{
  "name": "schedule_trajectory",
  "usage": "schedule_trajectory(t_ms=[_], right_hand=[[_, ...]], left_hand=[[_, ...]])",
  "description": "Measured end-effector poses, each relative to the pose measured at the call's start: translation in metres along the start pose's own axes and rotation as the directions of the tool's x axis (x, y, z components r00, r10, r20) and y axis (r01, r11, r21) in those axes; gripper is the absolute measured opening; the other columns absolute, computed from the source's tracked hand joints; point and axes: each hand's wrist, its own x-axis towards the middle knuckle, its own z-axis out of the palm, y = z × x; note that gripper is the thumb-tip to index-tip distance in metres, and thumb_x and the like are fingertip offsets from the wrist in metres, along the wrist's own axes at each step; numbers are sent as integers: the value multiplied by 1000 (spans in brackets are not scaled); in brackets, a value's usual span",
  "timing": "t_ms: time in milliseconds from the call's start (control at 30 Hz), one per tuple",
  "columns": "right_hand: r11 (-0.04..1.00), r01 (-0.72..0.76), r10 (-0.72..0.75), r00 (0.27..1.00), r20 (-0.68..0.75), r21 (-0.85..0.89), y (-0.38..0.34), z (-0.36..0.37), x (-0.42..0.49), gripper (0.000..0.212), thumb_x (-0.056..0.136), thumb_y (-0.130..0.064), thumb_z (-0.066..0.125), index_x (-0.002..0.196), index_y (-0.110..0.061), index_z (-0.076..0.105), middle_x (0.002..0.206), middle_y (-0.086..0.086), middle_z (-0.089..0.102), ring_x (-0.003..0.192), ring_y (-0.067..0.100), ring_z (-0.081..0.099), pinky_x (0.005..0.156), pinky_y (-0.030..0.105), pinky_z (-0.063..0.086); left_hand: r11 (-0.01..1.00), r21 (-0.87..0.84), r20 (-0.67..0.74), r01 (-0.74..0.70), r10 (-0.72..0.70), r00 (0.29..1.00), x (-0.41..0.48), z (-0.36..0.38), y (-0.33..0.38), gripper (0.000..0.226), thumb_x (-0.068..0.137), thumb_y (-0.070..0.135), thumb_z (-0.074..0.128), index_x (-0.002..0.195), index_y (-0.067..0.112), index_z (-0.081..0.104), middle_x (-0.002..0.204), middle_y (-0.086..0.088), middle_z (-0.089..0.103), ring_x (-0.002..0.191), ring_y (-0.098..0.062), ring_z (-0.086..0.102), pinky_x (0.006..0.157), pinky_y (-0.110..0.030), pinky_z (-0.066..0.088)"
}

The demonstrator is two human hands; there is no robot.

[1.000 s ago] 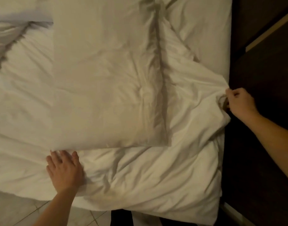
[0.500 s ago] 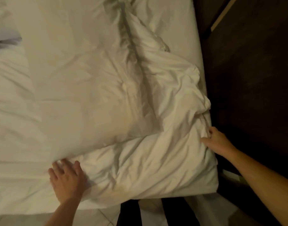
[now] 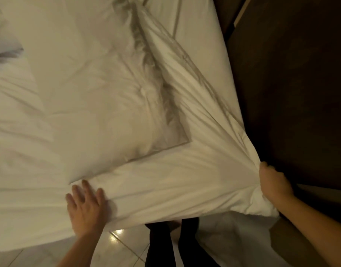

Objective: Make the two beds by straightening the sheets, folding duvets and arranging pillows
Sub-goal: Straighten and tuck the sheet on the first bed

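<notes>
A white duvet [image 3: 165, 180] covers the bed, with a folded upper layer [image 3: 100, 112] lying over its middle. My left hand [image 3: 86, 209] presses flat on the duvet near the bed's front edge, fingers spread. At the right edge my right hand [image 3: 272, 184] grips a bunched corner of the duvet, and taut creases fan out from that grip. A white sheet [image 3: 200, 47] shows on the mattress at the upper right. A pillow edge [image 3: 3, 49] peeks in at the far left.
Dark wooden furniture [image 3: 291, 83] stands close along the bed's right side. A tiled floor [image 3: 119, 243] and my dark trouser legs [image 3: 165, 245] show below the bed's front edge. More white fabric [image 3: 223, 234] hangs at the lower right.
My right hand has dropped lower along the right edge, taken hold of the duvet corner and pulled it taut toward the right. My left hand stays pressed on the duvet.
</notes>
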Motion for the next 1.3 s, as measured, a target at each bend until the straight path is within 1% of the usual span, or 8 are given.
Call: schedule_trajectory(t_ms=[167,300,400,533,867,967,1033,1300], right_hand=[[988,-1,28,985,-170,154,-10,7,6,22,94,-10,56,110,-7,42,95,17,58,60,30,61,42,31,39],[975,143,-70,925,-373,172,-34,-12,12,53,91,-35,56,137,-14,40,128,14,48,100,35,53,72,44,50],[875,325,-222,928,-300,358,-67,-9,9,68,96,-43,52,155,-23,25,156,10,30,134,34,36,103,49,43],[848,318,-296,948,-120,424,-90,20,15,73,99,-56,40,158,-37,2,167,0,1,150,29,9,120,48,22],[908,258,-255,966,-54,329,-92,4,23,74,97,-52,43,158,-34,7,166,8,9,146,34,20,116,49,27],[911,263,-227,963,-145,318,-103,-24,5,68,91,-45,49,152,-23,28,157,15,29,136,41,37,107,54,40],[908,268,-233,962,-142,322,-122,-45,-10,67,92,-40,54,152,-19,33,155,15,35,132,42,42,104,54,43],[816,479,-358,858,-368,323,-264,-159,-107,51,90,-27,62,138,-10,53,137,15,55,114,38,54,89,48,53]], left_hand=[[961,-267,-54,68,-86,995,-11,3,10,66,106,51,25,162,17,22,166,-22,17,149,-48,17,119,-58,21],[943,-330,-117,-42,4,993,-25,1,26,73,103,61,21,166,27,2,173,-10,0,158,-39,-1,127,-54,9],[927,-372,-77,-50,23,997,-31,1,32,76,102,66,17,166,29,-2,173,-8,-5,159,-35,-5,128,-53,5],[918,-392,-55,-58,39,998,-30,4,28,77,100,69,15,165,33,-7,173,-4,-12,159,-31,-11,128,-52,3],[887,-441,14,-135,157,987,-26,-26,-14,69,103,63,33,164,35,14,173,-4,9,159,-32,7,128,-45,14],[877,-461,8,-133,153,988,-26,-45,-40,63,105,58,22,160,27,27,168,-8,25,155,-31,21,125,-43,25],[875,-469,0,-118,133,991,-27,-61,-64,68,106,54,13,163,18,25,170,-8,23,157,-29,17,128,-39,15],[826,-563,-31,-13,-5,1000,3,-85,-216,60,110,46,34,164,22,24,171,-7,18,158,-25,12,128,-37,14]])
